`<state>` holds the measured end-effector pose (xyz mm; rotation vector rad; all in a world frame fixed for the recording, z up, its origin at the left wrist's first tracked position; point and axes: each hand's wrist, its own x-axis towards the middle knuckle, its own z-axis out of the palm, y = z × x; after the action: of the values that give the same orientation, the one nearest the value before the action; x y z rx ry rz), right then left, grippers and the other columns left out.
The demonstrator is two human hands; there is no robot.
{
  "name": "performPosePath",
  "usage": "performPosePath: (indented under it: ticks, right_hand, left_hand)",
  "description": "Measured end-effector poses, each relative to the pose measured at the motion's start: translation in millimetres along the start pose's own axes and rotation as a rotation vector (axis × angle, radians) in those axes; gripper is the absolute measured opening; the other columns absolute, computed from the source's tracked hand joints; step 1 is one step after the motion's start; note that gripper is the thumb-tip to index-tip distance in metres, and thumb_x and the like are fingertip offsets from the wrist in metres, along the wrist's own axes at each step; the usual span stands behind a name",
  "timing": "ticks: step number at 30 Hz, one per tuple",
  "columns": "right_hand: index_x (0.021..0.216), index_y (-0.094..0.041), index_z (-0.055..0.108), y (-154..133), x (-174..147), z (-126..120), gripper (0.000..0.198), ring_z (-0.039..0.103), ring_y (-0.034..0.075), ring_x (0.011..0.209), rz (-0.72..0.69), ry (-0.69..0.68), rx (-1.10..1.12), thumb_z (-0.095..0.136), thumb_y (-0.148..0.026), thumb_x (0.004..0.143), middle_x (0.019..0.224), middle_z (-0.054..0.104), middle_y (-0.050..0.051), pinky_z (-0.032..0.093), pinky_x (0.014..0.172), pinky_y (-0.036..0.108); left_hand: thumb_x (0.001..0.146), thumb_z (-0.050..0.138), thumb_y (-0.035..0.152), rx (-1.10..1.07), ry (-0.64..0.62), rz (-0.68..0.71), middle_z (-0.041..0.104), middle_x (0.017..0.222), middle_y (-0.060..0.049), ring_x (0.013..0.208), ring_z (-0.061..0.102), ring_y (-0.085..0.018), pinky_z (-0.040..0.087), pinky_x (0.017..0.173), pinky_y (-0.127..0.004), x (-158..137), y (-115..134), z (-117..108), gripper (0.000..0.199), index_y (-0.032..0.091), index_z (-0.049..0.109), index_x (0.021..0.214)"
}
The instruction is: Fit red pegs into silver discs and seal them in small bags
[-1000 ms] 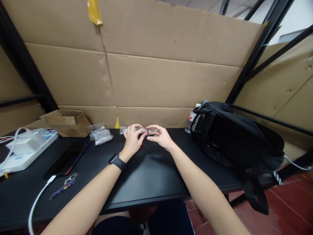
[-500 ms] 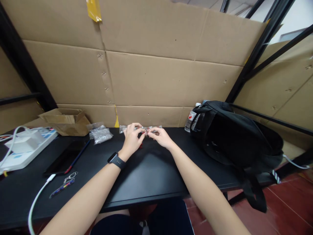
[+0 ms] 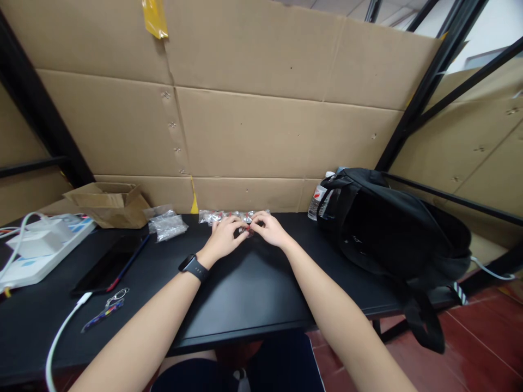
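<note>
Near the back edge of the table, my left hand (image 3: 226,235) and my right hand (image 3: 270,228) meet with bent fingers. Between their fingertips is a small clear plastic packet (image 3: 247,231) with something red in it. Both hands pinch it; its contents are too small to name. Just behind my fingers a row of similar clear packets (image 3: 207,216) with red bits lies along the cardboard wall. My fingers cover part of that row. A dark watch sits on my left wrist.
To the left are flattened clear plastic bags (image 3: 168,226), an open cardboard box (image 3: 110,204), a phone (image 3: 108,264), a keychain (image 3: 107,311) and a white power strip (image 3: 53,250). A water bottle (image 3: 316,204) and a black backpack (image 3: 392,228) stand at right. Cardboard (image 3: 249,136) walls the back.
My hands have come slightly lower and nearer, with the small red-bearing packet between them. More of the packet row behind shows. The red item seen below my left hand is no longer visible there.
</note>
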<state>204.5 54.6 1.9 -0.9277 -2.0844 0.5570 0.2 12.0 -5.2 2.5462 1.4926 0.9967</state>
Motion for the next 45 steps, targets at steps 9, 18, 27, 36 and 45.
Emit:
performPosePath:
  ticks: [9, 18, 27, 36, 45]
  right_hand:
    - [0.076, -0.017, 0.071, 11.7, -1.7, -5.7, 0.019, 0.063, 0.019, 0.096, -0.05, -0.161, -0.305, 0.062, -0.025, 0.091, 0.094, 0.068, 0.007, 0.044, 0.094, 0.033]
    - [0.115, -0.023, 0.069, 32.9, -10.0, -29.8, 0.043, 0.064, 0.024, 0.106, 0.23, -0.267, -0.526, 0.077, -0.024, 0.073, 0.118, 0.068, 0.009, 0.047, 0.091, 0.03]
    - [0.111, -0.026, 0.07, 33.2, -12.2, -36.1, 0.038, 0.069, 0.024, 0.099, 0.335, -0.231, -0.493, 0.075, -0.026, 0.074, 0.109, 0.073, 0.007, 0.048, 0.08, 0.029]
    - [0.106, -0.025, 0.07, 25.1, -8.0, -32.5, 0.032, 0.069, 0.02, 0.087, 0.17, -0.041, -0.228, 0.075, -0.024, 0.075, 0.099, 0.074, 0.004, 0.051, 0.079, 0.03]
    - [0.111, -0.022, 0.065, -17.9, -1.2, 3.2, 0.044, 0.072, 0.019, 0.091, 0.061, 0.081, 0.469, 0.08, -0.032, 0.072, 0.118, 0.069, 0.008, 0.058, 0.077, 0.03]
  left_hand:
    - [0.086, 0.058, 0.028, 0.107, -0.217, -0.064, 0.076, 0.095, -0.003, 0.098, 0.067, -0.028, 0.044, 0.091, -0.041, 0.8, -47.4, -12.1, 0.018, 0.03, 0.075, 0.09]
    - [0.087, 0.06, 0.036, 0.114, -0.314, -0.102, 0.076, 0.102, -0.003, 0.108, 0.061, -0.028, 0.04, 0.093, -0.041, 2.9, -43.2, -17.3, 0.018, 0.029, 0.076, 0.087]
    - [0.088, 0.058, 0.032, 0.121, -0.258, -0.081, 0.075, 0.098, -0.002, 0.103, 0.061, -0.028, 0.038, 0.089, -0.04, 0.7, -32.1, -10.3, 0.018, 0.028, 0.074, 0.08]
    - [0.094, 0.058, 0.036, 0.051, -0.044, -0.094, 0.075, 0.104, -0.001, 0.107, 0.062, -0.027, 0.033, 0.093, -0.043, 4.0, -21.7, -17.5, 0.016, 0.029, 0.072, 0.094]
    - [0.095, 0.059, 0.036, 0.019, 0.2, -0.109, 0.073, 0.103, -0.003, 0.111, 0.057, -0.027, 0.034, 0.094, -0.044, 5.3, -7.4, -19.2, 0.014, 0.029, 0.072, 0.095]
